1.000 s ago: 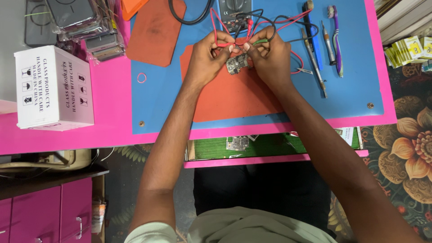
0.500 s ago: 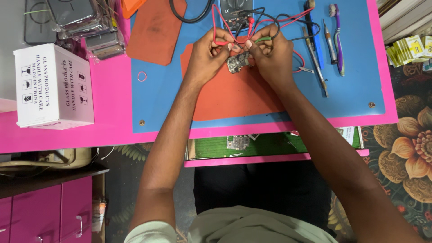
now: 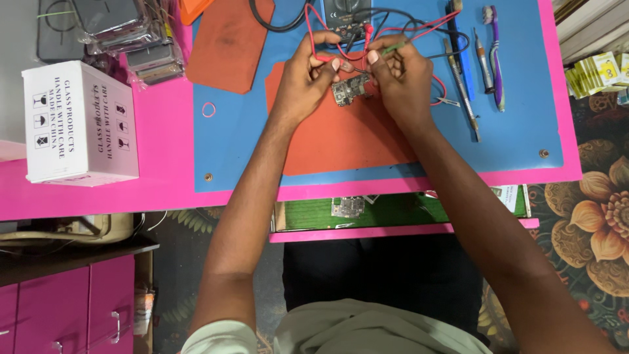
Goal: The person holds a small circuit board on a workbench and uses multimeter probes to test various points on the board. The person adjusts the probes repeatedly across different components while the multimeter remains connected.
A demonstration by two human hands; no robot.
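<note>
A small circuit board (image 3: 349, 88) lies on an orange mat (image 3: 341, 134) that covers part of the blue work mat (image 3: 236, 141). My left hand (image 3: 306, 77) pinches a red probe (image 3: 325, 58) just above the board. My right hand (image 3: 400, 77) pinches a thin green-tipped probe (image 3: 392, 48) on the board's right side. Red and black leads (image 3: 419, 26) run from both probes up to a dark meter (image 3: 346, 18) at the far edge. Both hands crowd the board and hide part of it.
A white cardboard box (image 3: 78, 124) stands at the left on the pink table (image 3: 164, 183). Tweezers, a blue tool and a purple toothbrush (image 3: 493, 56) lie at the right. A second orange mat (image 3: 226, 42) sits upper left. An open drawer (image 3: 393, 213) holds another board.
Both hands have shifted slightly toward the far edge with the probes. The board stays in place.
</note>
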